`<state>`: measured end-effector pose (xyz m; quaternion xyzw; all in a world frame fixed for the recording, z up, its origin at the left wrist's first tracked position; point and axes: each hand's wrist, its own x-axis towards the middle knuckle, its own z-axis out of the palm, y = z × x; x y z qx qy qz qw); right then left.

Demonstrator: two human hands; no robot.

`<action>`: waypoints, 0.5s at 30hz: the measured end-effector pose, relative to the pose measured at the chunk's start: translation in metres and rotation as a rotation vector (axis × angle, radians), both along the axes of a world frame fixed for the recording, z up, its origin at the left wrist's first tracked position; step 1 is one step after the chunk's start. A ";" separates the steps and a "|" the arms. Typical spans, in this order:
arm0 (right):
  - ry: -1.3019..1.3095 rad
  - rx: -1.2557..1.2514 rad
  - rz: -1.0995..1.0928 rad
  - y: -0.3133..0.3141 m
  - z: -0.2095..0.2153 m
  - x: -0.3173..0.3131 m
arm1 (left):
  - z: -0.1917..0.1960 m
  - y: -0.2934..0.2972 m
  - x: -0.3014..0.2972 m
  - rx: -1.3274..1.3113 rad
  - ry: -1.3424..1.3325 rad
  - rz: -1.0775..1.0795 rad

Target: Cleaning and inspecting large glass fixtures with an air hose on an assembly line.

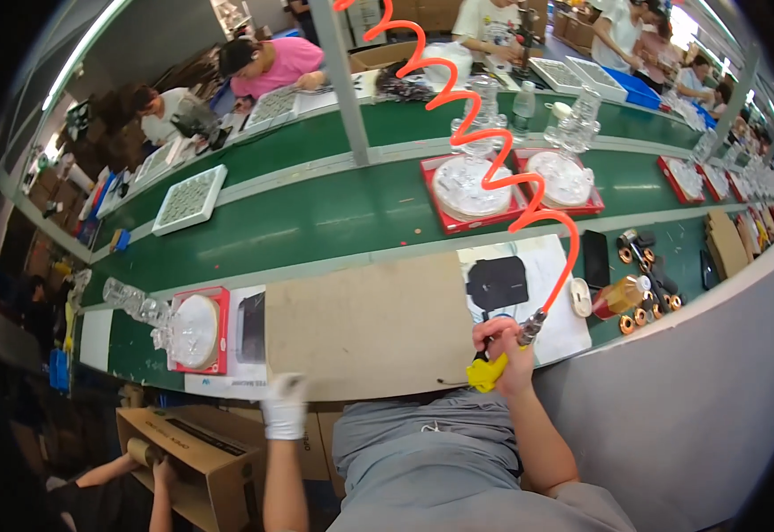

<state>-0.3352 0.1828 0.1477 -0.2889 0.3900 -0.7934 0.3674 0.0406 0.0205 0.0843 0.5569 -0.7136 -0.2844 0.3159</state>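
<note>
Head view: yellow air tool [486, 372] is gripped in closed right hand [504, 350] near black part [497, 283]. Gloved left hand [284, 406] is rested loosely curled, empty, on worktop [360, 328].

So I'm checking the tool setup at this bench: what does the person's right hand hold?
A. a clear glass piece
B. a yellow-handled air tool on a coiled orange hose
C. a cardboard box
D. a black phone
B: the right hand is closed around the yellow-handled air tool, and the coiled orange hose runs up from it; the gloved left hand holds nothing visible.
</note>
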 end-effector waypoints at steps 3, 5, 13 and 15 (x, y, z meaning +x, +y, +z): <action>-0.019 0.006 0.095 -0.016 -0.007 0.033 | 0.057 0.059 -0.098 0.096 -0.011 -0.449; -0.012 0.045 0.069 -0.026 -0.009 0.054 | 0.053 0.086 -0.131 0.270 0.072 -0.639; -0.063 0.025 0.081 -0.041 -0.012 0.090 | 0.014 0.095 -0.139 0.097 0.074 -0.524; -0.050 0.082 0.008 -0.043 -0.039 0.089 | 0.032 0.079 -0.128 0.038 -0.047 -0.443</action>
